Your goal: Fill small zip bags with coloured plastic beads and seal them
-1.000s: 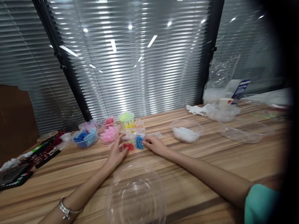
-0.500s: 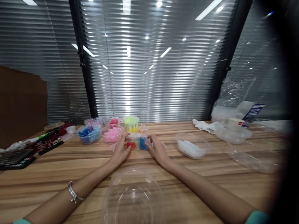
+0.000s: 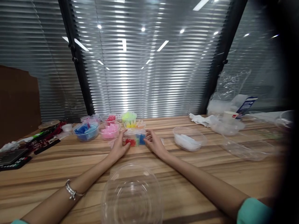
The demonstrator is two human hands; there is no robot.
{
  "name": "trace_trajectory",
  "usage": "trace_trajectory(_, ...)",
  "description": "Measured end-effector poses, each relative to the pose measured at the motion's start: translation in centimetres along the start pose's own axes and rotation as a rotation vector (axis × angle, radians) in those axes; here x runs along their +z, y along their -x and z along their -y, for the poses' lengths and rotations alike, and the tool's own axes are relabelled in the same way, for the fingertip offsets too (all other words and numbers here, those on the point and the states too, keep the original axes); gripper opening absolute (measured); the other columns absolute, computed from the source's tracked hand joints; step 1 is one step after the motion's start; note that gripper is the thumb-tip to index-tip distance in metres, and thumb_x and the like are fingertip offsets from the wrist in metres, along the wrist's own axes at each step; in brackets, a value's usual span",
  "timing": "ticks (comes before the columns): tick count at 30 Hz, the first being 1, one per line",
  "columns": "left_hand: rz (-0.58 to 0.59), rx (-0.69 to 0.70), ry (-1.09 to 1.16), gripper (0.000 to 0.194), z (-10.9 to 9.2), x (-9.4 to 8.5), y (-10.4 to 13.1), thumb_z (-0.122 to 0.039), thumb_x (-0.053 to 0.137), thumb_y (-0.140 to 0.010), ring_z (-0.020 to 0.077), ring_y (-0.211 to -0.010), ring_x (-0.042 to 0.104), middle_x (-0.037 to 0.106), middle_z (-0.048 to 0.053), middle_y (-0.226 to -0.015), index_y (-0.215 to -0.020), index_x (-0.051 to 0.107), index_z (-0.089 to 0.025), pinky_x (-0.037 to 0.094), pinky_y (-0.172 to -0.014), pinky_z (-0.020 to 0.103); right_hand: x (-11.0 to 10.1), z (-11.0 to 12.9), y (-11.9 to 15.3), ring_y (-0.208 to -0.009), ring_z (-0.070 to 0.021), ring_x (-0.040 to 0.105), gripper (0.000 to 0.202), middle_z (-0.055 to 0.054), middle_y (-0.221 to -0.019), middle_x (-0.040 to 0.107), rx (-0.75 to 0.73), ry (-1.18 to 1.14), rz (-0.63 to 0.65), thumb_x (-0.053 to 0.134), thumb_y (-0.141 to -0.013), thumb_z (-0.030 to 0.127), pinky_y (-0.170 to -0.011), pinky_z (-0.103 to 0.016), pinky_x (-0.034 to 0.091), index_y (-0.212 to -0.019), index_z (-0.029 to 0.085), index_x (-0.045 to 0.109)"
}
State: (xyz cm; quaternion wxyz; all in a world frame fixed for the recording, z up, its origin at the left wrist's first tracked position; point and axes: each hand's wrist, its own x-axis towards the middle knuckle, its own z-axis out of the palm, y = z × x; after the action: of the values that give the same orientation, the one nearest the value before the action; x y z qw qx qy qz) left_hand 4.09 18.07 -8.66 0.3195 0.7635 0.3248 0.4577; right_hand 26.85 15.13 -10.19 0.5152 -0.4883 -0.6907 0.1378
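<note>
A clear plastic container with small red, green and blue packets in it rests on the table between my two hands. My left hand grips its left side, thumb across the front near the red packet. On the other side, the fingers of my right hand are curled against the right end, close to the blue packet. Just behind stands a round tub with yellow and orange pieces. Nearer to me, between my forearms, lies a large clear round lid or tub.
Tubs of blue packets, pink packets and lime-green material stand at the back left. To the right are a tub with white contents, white tissue and a paper cup. Dark devices lie far left.
The camera view has shifted slightly, so everything sits a little higher and further left. Both hands keep their places at the sides of the container.
</note>
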Motion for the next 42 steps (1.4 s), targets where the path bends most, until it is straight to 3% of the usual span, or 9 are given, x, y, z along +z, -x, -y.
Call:
trace_trajectory(6, 0.084, -0.035, 0.039, 0.064, -0.9, 0.0, 0.2, -0.019, 0.059, -0.079, 0.0168, -0.092, 0.065, 0.060, 0.009, -0.111, -0.137, 0.031, -0.022, 0.054, -0.082, 0.033, 0.1, 0.2, 0.2, -0.075, -0.0127, 0.063, 0.053, -0.006, -0.110, 0.061, -0.025, -0.019, 0.054, 0.057, -0.083, 0.020, -0.071, -0.029, 0.054, -0.133, 0.024, 0.040)
trace_trajectory(11, 0.098, -0.040, 0.069, 0.066, -1.0, 0.1, 0.3, -0.018, 0.058, -0.079, 0.0144, -0.090, 0.064, 0.060, 0.007, -0.106, -0.137, 0.027, -0.022, 0.053, -0.082, 0.031, -0.2, 0.0, 0.3, -0.072, -0.0130, 0.061, 0.050, -0.007, -0.110, 0.060, -0.007, 0.050, 0.006, 0.056, -0.084, 0.020, -0.072, -0.031, 0.054, -0.132, 0.023, 0.041)
trace_trajectory(20, 0.143, -0.048, 0.052, 0.046, -1.7, -0.1, 0.6, -0.013, 0.056, -0.077, 0.0155, -0.092, 0.064, 0.063, 0.004, -0.103, -0.119, 0.040, -0.020, 0.052, -0.079, 0.028, -0.7, 2.3, 1.0, -0.084, -0.0192, 0.059, 0.043, -0.011, -0.122, 0.052, -0.075, 0.204, -0.082, 0.052, -0.090, 0.030, -0.081, -0.039, 0.051, -0.131, 0.023, 0.041)
trace_trajectory(27, 0.191, 0.005, 0.013, 0.035, -2.1, -0.1, 0.9, -0.019, 0.056, -0.080, 0.0171, -0.089, 0.064, 0.064, 0.005, -0.103, -0.114, 0.048, -0.019, 0.053, -0.075, 0.029, -0.9, 4.4, 1.6, -0.105, -0.0245, 0.055, 0.024, -0.010, -0.110, 0.059, -0.289, 0.271, -0.003, 0.050, -0.094, 0.033, -0.093, -0.040, 0.045, -0.114, 0.023, 0.055)
trace_trajectory(35, 0.186, 0.065, -0.058, 0.033, -2.4, -0.1, 0.9, -0.030, 0.059, -0.083, 0.0204, -0.097, 0.061, 0.065, 0.007, -0.106, -0.114, 0.057, -0.019, 0.051, -0.086, 0.033, -0.8, 4.1, 1.7, -0.091, -0.0218, 0.057, 0.018, -0.008, -0.096, 0.060, -0.377, 0.307, 0.038, 0.045, -0.096, 0.030, -0.083, -0.036, 0.047, -0.099, 0.021, 0.061)
trace_trajectory(42, 0.087, 0.085, -0.107, 0.026, -2.5, -0.6, 0.4, -0.039, 0.049, -0.091, 0.0182, -0.091, 0.061, 0.067, 0.004, -0.094, -0.096, 0.064, -0.018, 0.048, -0.080, 0.028, -0.8, 4.5, 1.8, -0.087, -0.0204, 0.057, 0.018, -0.008, -0.094, 0.059, -0.384, 0.300, 0.045, 0.043, -0.096, 0.027, -0.079, -0.034, 0.047, -0.094, 0.021, 0.059)
